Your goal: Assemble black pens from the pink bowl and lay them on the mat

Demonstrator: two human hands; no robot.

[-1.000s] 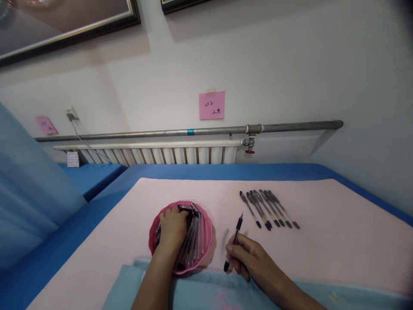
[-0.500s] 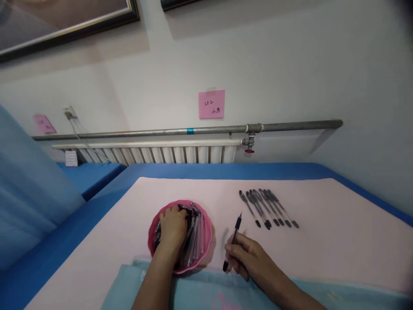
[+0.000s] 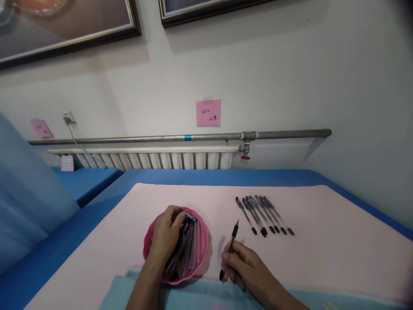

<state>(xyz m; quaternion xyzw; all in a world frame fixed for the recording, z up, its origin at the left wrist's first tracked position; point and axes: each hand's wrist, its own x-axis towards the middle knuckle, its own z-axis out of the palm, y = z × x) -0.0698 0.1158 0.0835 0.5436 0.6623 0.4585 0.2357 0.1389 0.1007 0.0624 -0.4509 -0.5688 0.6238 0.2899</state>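
Note:
My right hand [image 3: 240,262] pinches an uncapped pen [image 3: 233,234], its tip pointing up and its dark end down, beside the bowl. Over the pink scalloped bowl [image 3: 206,245] is my left hand [image 3: 167,232], thumb and fingers closed on what looks like a dark, glossy pen cap [image 3: 190,216]; part of it is hidden by the fingers. Clear tubes and dark pen parts [image 3: 190,249] fill the bowl. To the right, several capped black pens [image 3: 258,213] lie side by side in a slanted row.
A pink cover [image 3: 322,254] lies over the blue bed [image 3: 213,176]. Light blue cloth [image 3: 200,297] is at the near edge. Behind stand a white radiator [image 3: 174,160] and a metal pipe [image 3: 290,134] with a red valve [image 3: 245,158]. A blue curtain [image 3: 26,202] hangs left.
My left hand has lifted slightly from among the bowl's contents, fingers now closed around a dark piece. The right hand keeps the uncapped pen in the same grip. The view has tilted up a little.

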